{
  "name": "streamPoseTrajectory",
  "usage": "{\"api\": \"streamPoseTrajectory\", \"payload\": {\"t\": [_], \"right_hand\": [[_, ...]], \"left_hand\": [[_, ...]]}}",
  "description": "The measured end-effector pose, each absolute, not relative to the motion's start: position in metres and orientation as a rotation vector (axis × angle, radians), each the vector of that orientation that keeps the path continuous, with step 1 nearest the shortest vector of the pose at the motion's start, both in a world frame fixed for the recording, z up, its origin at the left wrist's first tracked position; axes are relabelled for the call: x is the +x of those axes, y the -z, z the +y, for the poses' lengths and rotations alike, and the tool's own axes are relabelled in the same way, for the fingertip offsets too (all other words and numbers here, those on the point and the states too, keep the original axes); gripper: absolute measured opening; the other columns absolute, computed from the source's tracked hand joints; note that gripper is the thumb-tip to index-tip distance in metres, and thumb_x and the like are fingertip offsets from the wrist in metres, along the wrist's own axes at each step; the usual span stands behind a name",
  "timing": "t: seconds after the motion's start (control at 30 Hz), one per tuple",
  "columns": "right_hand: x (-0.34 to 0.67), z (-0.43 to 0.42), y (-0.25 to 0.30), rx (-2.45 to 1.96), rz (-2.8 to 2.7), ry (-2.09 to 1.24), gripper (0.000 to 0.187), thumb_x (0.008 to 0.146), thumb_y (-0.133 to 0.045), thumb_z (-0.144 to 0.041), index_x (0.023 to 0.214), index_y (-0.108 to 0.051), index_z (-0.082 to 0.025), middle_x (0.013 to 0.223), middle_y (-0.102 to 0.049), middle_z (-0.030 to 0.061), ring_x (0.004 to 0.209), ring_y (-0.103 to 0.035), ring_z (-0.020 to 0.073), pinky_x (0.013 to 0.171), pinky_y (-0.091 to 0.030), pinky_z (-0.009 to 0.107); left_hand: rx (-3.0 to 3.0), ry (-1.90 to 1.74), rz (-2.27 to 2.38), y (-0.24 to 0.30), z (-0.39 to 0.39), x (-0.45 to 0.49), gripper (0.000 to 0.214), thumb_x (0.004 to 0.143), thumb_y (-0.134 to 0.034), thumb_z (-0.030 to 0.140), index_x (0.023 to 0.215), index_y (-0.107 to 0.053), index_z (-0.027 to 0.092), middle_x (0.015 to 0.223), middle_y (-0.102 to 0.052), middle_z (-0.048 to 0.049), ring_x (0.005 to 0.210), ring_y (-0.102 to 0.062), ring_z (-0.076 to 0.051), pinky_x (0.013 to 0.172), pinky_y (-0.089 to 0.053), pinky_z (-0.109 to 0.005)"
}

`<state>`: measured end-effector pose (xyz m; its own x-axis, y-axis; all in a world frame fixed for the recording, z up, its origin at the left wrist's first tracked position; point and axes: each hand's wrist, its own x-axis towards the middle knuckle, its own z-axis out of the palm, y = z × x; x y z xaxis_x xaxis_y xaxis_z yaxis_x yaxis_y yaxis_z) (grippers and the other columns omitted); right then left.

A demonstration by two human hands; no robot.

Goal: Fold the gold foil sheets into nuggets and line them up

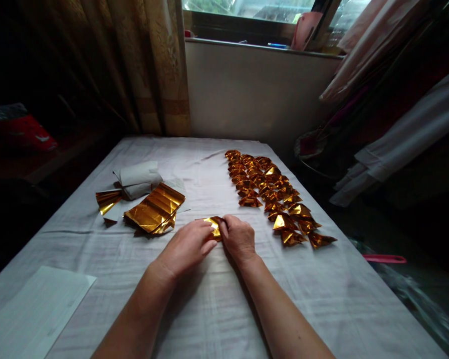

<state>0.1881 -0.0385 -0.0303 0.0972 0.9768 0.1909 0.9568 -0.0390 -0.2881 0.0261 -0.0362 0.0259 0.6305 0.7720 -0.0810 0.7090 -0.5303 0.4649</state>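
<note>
A sheet of shiny gold foil paper [214, 227], partly folded, lies at the middle of the table between my two hands. My left hand [190, 244] rests over its left side, fingers bent onto it. At its right end my right hand [240, 237] is closed, thumb and fingers gripping the edge. Much of the sheet is hidden under the fingers. Left of my hands lies a stack of creased gold foil sheets [155, 207]. On the right stand several rows of folded gold paper ingots [271, 184].
A white-covered table [209, 164] carries everything. Behind the foil stack sits a white paper roll [138, 177], with a gold scrap [108, 200] beside it. A white sheet [41, 309] lies at the near left. Clothes [407, 129] hang at the right, a curtain [153, 65] behind.
</note>
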Motion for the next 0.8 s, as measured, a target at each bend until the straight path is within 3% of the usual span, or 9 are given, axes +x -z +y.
{"api": "streamPoseTrajectory", "payload": {"t": [0.07, 0.2, 0.3, 0.5, 0.7, 0.8], "right_hand": [[0.188, -0.038, 0.030, -2.042, -1.942, -0.051, 0.026, 0.099, -0.050, -0.033, 0.086, -0.069, -0.021, 0.085, -0.075, 0.0049, 0.071, -0.064, 0.0157, 0.063, -0.028, 0.028], [0.188, -0.036, 0.030, -2.034, -1.981, -0.008, 0.027, 0.100, -0.048, -0.034, 0.090, -0.069, -0.020, 0.087, -0.074, 0.0059, 0.074, -0.065, 0.0164, 0.065, -0.028, 0.029], [0.187, -0.034, 0.031, -2.050, -1.974, 0.015, 0.027, 0.101, -0.048, -0.037, 0.096, -0.069, -0.020, 0.089, -0.074, 0.0061, 0.074, -0.066, 0.0167, 0.065, -0.029, 0.029], [0.185, -0.032, 0.033, -2.057, -1.988, 0.037, 0.028, 0.100, -0.047, -0.040, 0.101, -0.067, -0.021, 0.093, -0.073, 0.0061, 0.075, -0.066, 0.0174, 0.067, -0.032, 0.030], [0.185, -0.032, 0.034, -2.082, -1.976, 0.036, 0.037, 0.097, -0.052, -0.039, 0.126, -0.059, -0.018, 0.104, -0.072, 0.0099, 0.085, -0.066, 0.0206, 0.073, -0.036, 0.031], [0.185, -0.032, 0.035, -2.072, -1.979, 0.018, 0.041, 0.096, -0.054, -0.038, 0.130, -0.057, -0.017, 0.107, -0.071, 0.0113, 0.087, -0.066, 0.0218, 0.076, -0.037, 0.032]], "left_hand": [[2.403, -0.043, 1.120, -0.027, -0.044, 0.032, 0.034, 0.088, -0.060, 0.030, 0.121, -0.063, 0.022, 0.133, -0.062, -0.0088, 0.127, -0.054, -0.026, 0.111, -0.040, -0.039], [2.347, 0.145, 1.231, -0.018, -0.052, 0.036, 0.068, 0.083, -0.066, 0.034, 0.143, -0.042, 0.013, 0.158, -0.033, -0.0184, 0.147, -0.027, -0.032, 0.121, -0.026, -0.045], [2.329, 0.182, 1.255, -0.015, -0.052, 0.035, 0.082, 0.081, -0.067, 0.035, 0.151, -0.030, 0.014, 0.161, -0.023, -0.0187, 0.150, -0.020, -0.032, 0.121, -0.023, -0.046], [2.333, 0.237, 1.309, -0.022, -0.054, 0.037, 0.082, 0.081, -0.069, 0.036, 0.152, -0.031, 0.018, 0.161, -0.025, -0.0187, 0.149, -0.023, -0.034, 0.120, -0.025, -0.048], [2.348, 0.283, 1.317, -0.030, -0.058, 0.041, 0.071, 0.081, -0.069, 0.037, 0.144, -0.043, 0.015, 0.157, -0.033, -0.0183, 0.146, -0.030, -0.034, 0.119, -0.027, -0.047], [2.384, 0.280, 1.338, -0.031, -0.060, 0.042, 0.068, 0.082, -0.069, 0.038, 0.142, -0.046, 0.014, 0.154, -0.038, -0.0190, 0.142, -0.035, -0.036, 0.116, -0.032, -0.048]]}}
